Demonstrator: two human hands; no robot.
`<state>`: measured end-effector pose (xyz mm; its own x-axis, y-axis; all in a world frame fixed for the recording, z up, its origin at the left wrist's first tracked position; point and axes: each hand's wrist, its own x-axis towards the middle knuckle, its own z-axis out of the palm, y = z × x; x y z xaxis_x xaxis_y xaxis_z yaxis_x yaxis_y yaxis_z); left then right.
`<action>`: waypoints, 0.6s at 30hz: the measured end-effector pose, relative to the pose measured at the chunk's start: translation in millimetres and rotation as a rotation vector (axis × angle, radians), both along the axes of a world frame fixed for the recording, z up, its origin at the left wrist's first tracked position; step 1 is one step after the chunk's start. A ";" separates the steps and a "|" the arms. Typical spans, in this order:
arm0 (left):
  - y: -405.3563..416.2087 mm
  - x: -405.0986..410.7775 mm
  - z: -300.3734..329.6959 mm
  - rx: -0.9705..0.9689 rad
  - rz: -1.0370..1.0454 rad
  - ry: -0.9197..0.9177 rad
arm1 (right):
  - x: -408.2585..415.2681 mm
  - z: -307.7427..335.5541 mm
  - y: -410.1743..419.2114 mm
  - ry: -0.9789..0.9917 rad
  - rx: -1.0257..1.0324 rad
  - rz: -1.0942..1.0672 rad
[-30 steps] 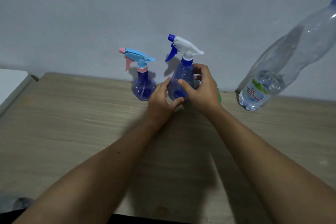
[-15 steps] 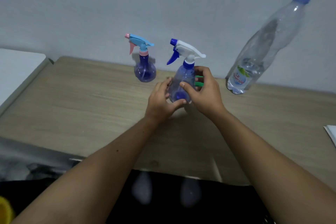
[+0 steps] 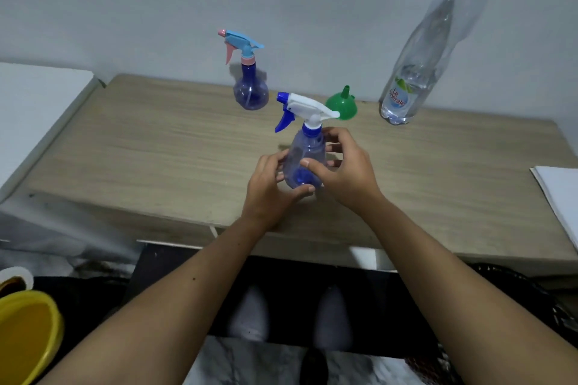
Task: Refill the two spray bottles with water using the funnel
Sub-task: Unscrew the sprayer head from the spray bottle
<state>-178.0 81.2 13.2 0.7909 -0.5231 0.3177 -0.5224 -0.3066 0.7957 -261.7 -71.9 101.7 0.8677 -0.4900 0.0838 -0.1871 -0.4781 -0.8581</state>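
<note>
A translucent blue spray bottle with a white and blue trigger head [image 3: 305, 150] stands near the middle of the wooden table [image 3: 156, 147]. My left hand [image 3: 272, 189] cups its lower body from the left and my right hand [image 3: 347, 169] wraps it from the right. A second spray bottle [image 3: 250, 87], round with a light-blue and pink head, stands by the wall. A green funnel [image 3: 342, 105] lies mouth-down behind the held bottle. A tall clear water bottle with a blue cap [image 3: 431, 47] stands at the back right, partly filled.
A white surface [image 3: 37, 97] adjoins the table on the left. White paper [image 3: 560, 194] lies at the table's right edge. A yellow bowl [image 3: 25, 331] sits low at the left, on the floor. My feet show below the table's front edge.
Both hands have drawn the white-headed bottle away from the wall toward the table's middle, uncovering the green funnel behind it. The view has tilted down.
</note>
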 end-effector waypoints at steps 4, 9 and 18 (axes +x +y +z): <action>7.2 -7.2 -4.1 0.009 -0.009 -0.033 | -10.7 -4.3 9.6 -0.021 0.014 -0.021; 4.3 -10.3 -10.0 -0.079 -0.001 -0.038 | -14.5 -7.0 10.8 -0.072 -0.014 -0.046; 0.0 -11.3 -18.9 -0.189 0.038 0.209 | 2.9 54.3 -0.3 -0.234 -0.117 -0.051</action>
<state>-189.4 81.3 -5.6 0.8671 -0.4392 0.2349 -0.3324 -0.1591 0.9296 -258.8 -72.2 156.0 0.7923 -0.5078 0.3383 -0.0162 -0.5718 -0.8203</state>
